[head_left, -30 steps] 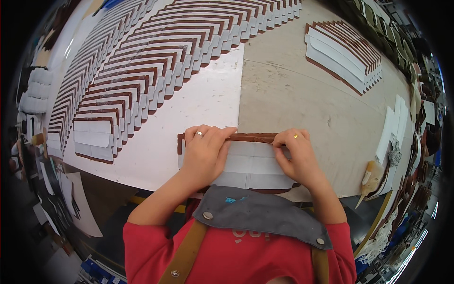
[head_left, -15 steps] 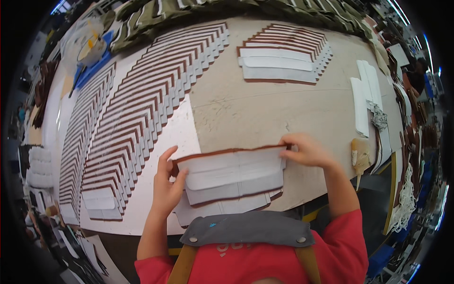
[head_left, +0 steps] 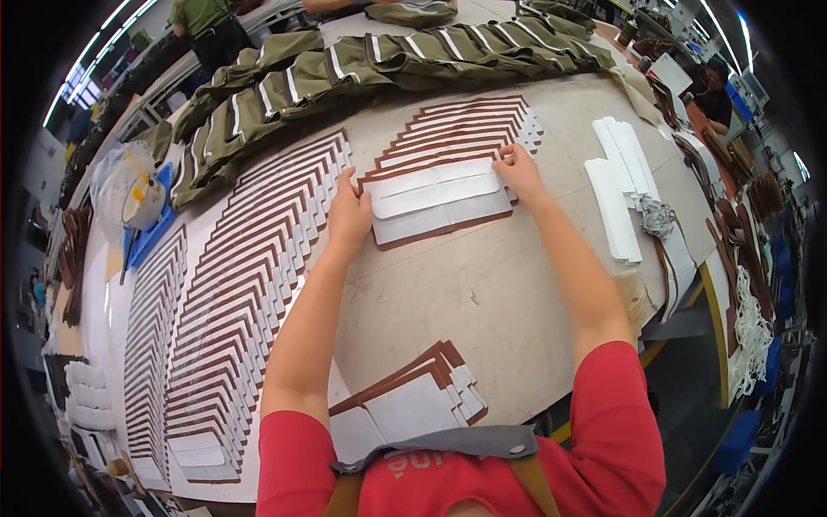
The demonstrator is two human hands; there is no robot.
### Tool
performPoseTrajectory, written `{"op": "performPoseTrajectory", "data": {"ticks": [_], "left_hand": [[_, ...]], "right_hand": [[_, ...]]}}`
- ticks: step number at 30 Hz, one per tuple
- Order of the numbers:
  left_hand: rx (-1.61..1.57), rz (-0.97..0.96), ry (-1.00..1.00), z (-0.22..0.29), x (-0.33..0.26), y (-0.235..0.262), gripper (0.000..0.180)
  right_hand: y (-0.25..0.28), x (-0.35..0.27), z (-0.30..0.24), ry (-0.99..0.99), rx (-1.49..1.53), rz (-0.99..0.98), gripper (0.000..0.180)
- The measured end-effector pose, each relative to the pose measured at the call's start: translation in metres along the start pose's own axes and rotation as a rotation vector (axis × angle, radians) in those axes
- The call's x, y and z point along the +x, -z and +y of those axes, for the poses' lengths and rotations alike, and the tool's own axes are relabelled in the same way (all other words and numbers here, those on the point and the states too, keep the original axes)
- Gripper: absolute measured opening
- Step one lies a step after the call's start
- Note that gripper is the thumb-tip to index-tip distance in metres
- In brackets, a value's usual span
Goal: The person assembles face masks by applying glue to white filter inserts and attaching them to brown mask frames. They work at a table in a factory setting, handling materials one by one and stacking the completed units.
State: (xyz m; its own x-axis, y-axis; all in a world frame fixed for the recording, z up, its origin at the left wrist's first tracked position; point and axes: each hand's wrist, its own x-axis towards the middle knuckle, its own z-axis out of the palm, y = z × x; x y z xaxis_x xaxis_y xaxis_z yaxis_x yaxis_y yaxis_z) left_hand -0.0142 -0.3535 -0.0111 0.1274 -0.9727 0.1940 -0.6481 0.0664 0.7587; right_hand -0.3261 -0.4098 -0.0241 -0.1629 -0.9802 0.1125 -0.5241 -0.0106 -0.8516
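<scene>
Standing by the worktop (head_left: 534, 267), watching a person in red sleeves leaning well forward over it, both arms stretching out. Hands are keeping apart, one at each end of a pale front panel (head_left: 439, 194) with brown edging. This panel is lying flat, far side of the middle, at the near end of a short fanned row (head_left: 465, 125) of similar pieces.

Right hand (head_left: 521, 175) is pinching the panel's upper right corner, thumb and forefinger closing on the brown edge. Left hand (head_left: 351, 215) is sitting at the left end, thumb and fingers spreading around the corner; whether it is gripping or only touching, I cannot tell from here.

Near the body, a few loose panels (head_left: 392, 405) are overlapping at a slant, partly hiding behind the grey apron flap (head_left: 431, 444). Leftward, a long fanned row (head_left: 228, 310) is running beside a narrower one (head_left: 155, 362). A white tub (head_left: 145, 207) is standing on a blue tray (head_left: 148, 239). Olive cloth pieces (head_left: 301, 86) are bunching along the far edge; white strips (head_left: 622, 189) are lying to the right.
</scene>
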Motion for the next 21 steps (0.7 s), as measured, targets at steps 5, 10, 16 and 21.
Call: {"op": "performPoseTrajectory", "data": {"ticks": [5, 10, 16, 21], "left_hand": [[0.050, -0.032, -0.002, -0.003, 0.000, -0.001, 0.046], [0.183, -0.058, -0.072, -0.006, 0.011, 0.001, 0.047], [0.253, -0.025, -0.151, -0.018, 0.038, -0.016, 0.032], [0.269, -0.103, 0.033, -0.022, 0.058, -0.021, 0.028]], "right_hand": [[-0.007, -0.007, 0.001, -0.006, -0.037, 0.038, 0.033], [-0.012, -0.010, -0.004, 0.039, -0.067, 0.044, 0.024], [-0.014, -0.008, 0.002, 0.128, -0.132, 0.024, 0.009], [-0.016, -0.012, 0.004, 0.189, -0.106, 0.064, 0.008]]}}
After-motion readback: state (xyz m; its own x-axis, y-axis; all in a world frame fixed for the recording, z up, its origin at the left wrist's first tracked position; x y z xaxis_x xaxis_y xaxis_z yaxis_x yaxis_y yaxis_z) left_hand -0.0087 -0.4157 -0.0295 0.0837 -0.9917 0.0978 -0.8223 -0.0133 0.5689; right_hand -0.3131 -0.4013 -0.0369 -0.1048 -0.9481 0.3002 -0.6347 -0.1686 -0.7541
